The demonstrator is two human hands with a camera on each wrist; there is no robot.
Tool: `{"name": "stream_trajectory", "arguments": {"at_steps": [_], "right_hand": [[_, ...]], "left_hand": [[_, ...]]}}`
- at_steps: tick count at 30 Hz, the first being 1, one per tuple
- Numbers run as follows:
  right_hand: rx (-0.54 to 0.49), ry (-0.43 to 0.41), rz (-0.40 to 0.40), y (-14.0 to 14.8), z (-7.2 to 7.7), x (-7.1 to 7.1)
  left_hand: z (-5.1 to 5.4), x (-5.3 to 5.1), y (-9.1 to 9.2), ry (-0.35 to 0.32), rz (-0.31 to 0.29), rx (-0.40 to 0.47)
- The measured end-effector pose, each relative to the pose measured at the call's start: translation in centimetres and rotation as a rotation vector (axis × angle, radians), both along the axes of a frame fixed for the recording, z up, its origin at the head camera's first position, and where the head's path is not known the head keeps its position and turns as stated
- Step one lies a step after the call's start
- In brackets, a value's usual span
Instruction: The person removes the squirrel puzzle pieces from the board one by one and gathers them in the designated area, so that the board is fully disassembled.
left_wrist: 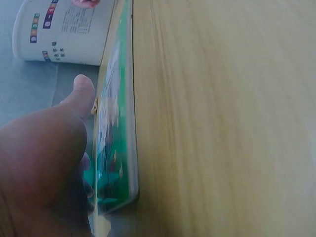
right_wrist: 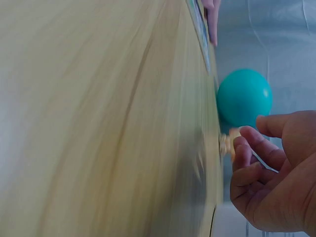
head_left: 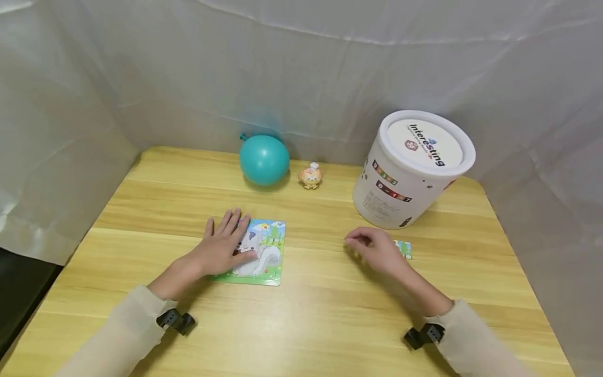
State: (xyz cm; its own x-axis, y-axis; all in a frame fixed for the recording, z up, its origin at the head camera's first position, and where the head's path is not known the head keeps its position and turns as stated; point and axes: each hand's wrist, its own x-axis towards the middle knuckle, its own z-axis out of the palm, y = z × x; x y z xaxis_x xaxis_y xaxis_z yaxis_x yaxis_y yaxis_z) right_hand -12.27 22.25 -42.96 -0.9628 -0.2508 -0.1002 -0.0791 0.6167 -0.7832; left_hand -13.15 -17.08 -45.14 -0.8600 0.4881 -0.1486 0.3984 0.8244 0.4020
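A square picture puzzle [head_left: 269,262] with a grey-and-white animal on a green and blue ground lies flat on the table. My left hand [head_left: 220,251] rests on its left part with fingers spread, hiding that side. From the left wrist view, the thumb of the left hand [left_wrist: 39,158] stretches over the puzzle [left_wrist: 114,128]. My right hand [head_left: 374,248] hovers over the table to the right, fingers loosely curled. In the right wrist view, thumb and fingers of the right hand [right_wrist: 276,173] stand apart with nothing seen between them. A small printed puzzle piece [head_left: 404,249] shows partly behind the right hand.
Behind the puzzle sits a teal balloon [head_left: 265,160], beside a small orange chick figure [head_left: 310,177] with a white hat. A large white lidded bucket [head_left: 400,183] stands at the back right. Grey cloth [head_left: 301,78] hangs around the wooden table [head_left: 320,324].
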Motion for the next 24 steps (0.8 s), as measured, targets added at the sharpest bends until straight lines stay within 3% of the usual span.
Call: {"name": "stream_trajectory", "arguments": {"at_steps": [9, 24], "right_hand": [[-0.052, 0.056, 0.138, -5.8, -0.6, -0.9], [-0.015, 0.073, 0.194, -13.5, -1.8, -4.0]], "left_hand": [[0.1, 0.6, -1.3, -0.018, 0.046, -0.006], [-0.5, 0.7, -1.3, -0.017, 0.049, 0.011]]}}
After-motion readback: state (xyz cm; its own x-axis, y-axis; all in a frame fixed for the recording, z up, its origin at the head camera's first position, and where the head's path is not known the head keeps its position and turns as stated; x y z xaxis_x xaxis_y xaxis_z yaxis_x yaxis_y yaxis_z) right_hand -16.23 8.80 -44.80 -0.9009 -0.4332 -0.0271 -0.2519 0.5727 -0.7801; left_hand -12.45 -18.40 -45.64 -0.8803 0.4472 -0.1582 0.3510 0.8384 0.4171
